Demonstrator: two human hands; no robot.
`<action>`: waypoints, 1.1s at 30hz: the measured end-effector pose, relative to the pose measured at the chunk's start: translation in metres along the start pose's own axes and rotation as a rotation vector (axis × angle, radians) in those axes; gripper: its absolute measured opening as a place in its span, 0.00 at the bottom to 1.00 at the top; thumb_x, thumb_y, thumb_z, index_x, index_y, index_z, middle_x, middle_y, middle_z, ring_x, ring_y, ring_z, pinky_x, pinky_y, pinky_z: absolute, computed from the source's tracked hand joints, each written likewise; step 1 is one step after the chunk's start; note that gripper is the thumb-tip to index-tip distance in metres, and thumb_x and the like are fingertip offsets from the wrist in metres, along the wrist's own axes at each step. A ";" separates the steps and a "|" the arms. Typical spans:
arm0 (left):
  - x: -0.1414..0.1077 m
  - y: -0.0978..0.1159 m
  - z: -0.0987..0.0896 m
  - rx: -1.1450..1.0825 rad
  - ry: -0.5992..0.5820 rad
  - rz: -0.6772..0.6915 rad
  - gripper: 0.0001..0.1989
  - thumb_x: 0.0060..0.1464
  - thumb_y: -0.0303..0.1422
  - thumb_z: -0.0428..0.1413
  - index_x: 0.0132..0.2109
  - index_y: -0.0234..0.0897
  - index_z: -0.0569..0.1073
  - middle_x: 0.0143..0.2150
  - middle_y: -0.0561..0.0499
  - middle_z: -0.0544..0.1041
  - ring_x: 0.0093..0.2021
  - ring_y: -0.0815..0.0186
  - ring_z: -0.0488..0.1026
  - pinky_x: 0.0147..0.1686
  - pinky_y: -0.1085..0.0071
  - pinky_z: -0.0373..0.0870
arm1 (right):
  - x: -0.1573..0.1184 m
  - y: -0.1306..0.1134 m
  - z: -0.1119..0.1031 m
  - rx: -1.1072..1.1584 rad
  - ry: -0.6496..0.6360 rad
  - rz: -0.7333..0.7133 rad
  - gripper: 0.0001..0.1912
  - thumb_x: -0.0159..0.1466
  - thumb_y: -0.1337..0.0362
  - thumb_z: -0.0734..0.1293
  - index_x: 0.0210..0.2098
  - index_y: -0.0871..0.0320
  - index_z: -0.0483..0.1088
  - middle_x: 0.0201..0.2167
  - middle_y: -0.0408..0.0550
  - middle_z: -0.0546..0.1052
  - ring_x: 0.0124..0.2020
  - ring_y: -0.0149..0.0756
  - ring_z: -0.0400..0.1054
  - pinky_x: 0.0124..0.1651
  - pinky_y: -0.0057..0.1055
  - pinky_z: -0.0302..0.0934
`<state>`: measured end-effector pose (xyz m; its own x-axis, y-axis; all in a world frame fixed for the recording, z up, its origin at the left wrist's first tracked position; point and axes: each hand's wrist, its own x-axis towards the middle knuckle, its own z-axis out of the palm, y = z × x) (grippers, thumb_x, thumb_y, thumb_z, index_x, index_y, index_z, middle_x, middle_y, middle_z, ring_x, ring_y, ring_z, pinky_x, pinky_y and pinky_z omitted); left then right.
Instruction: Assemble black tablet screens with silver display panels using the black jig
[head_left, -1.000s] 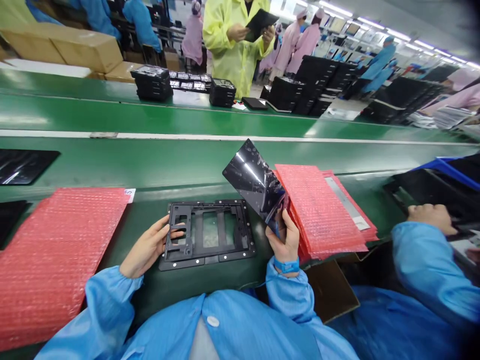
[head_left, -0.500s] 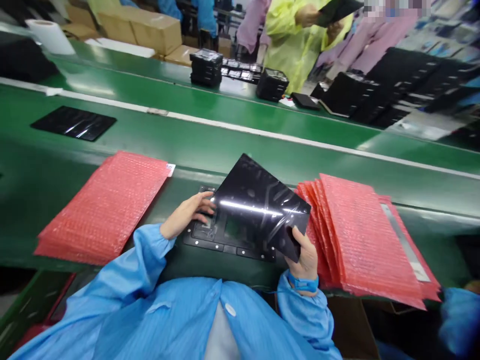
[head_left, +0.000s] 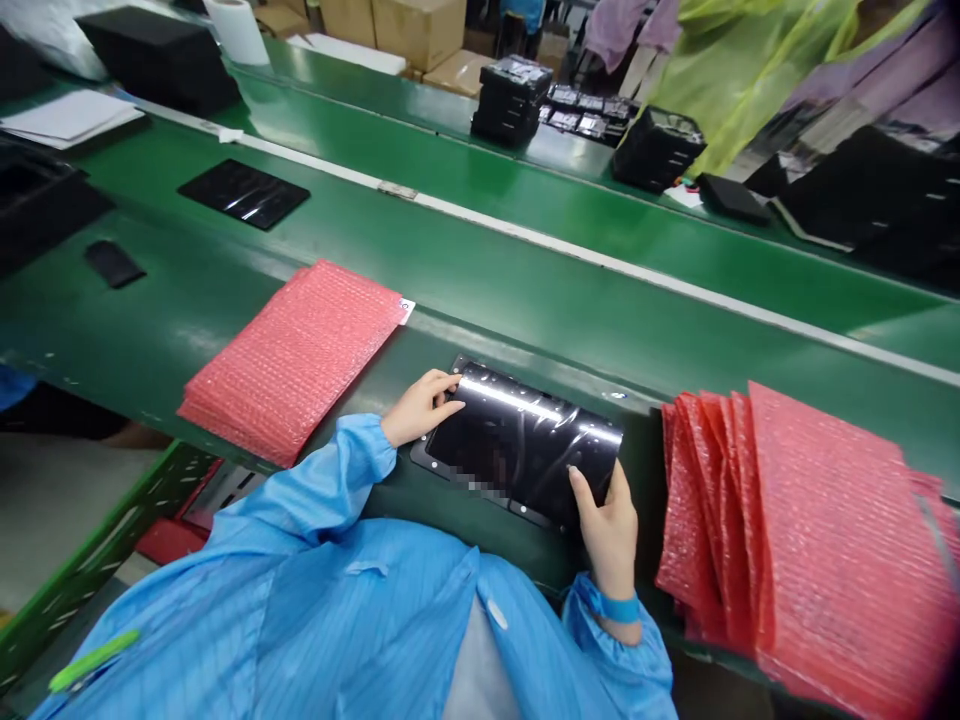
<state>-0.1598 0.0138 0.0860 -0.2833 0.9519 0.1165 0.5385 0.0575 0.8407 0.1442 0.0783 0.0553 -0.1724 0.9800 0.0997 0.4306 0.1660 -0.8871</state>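
In the head view, a glossy black panel (head_left: 517, 435) is lying over a black frame (head_left: 528, 513) on the near part of the green surface (head_left: 465, 250), between 2 piles of red bubble wrap, and is covering most of the frame. The right hand (head_left: 611, 525), with a blue band (head_left: 619, 608) circling its wrist, is gripping the panel's near right corner, its thumb resting on top. The left hand (head_left: 420, 408) is touching the panel's far left corner with its fingertips; whether that grip is pinching or only pressing, I cannot tell. The left red pile (head_left: 296, 355) is lying fairly flat, while the right red pile (head_left: 832, 540) is fanning out. Far left, a second black panel (head_left: 244, 193) is lying near a white strip (head_left: 525, 236). Beyond the strip, a black stack (head_left: 512, 105) is standing left of a person in yellow (head_left: 750, 80).
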 end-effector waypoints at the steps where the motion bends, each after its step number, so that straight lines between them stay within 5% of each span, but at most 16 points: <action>1: 0.000 -0.002 0.001 0.012 -0.001 0.006 0.22 0.54 0.38 0.55 0.54 0.31 0.72 0.44 0.46 0.68 0.28 0.73 0.64 0.26 0.74 0.64 | -0.001 0.001 0.001 -0.012 0.007 -0.003 0.37 0.62 0.50 0.67 0.66 0.55 0.55 0.57 0.53 0.70 0.56 0.45 0.66 0.61 0.42 0.57; 25: 0.002 -0.012 0.003 0.091 -0.014 -0.005 0.19 0.55 0.33 0.56 0.54 0.32 0.71 0.41 0.48 0.68 0.29 0.71 0.65 0.32 0.71 0.68 | -0.004 -0.005 0.004 -0.068 -0.007 0.011 0.35 0.62 0.49 0.67 0.63 0.56 0.60 0.55 0.51 0.72 0.54 0.44 0.68 0.58 0.37 0.60; 30: -0.008 0.004 0.007 0.446 -0.010 0.022 0.21 0.61 0.36 0.52 0.59 0.35 0.66 0.48 0.45 0.68 0.38 0.65 0.71 0.40 0.69 0.70 | -0.004 0.000 0.002 -0.183 0.007 -0.004 0.35 0.61 0.46 0.66 0.62 0.57 0.61 0.50 0.53 0.75 0.48 0.46 0.71 0.51 0.38 0.64; 33: -0.017 0.013 0.013 0.733 0.009 0.024 0.22 0.64 0.39 0.47 0.62 0.35 0.63 0.50 0.43 0.68 0.45 0.60 0.71 0.38 0.69 0.70 | -0.003 0.003 -0.001 -0.269 -0.022 0.018 0.39 0.61 0.43 0.65 0.64 0.61 0.59 0.41 0.55 0.79 0.33 0.45 0.74 0.40 0.36 0.65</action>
<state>-0.1379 0.0023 0.0877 -0.2697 0.9532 0.1368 0.9363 0.2263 0.2685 0.1470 0.0763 0.0527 -0.1804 0.9809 0.0724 0.6531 0.1746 -0.7368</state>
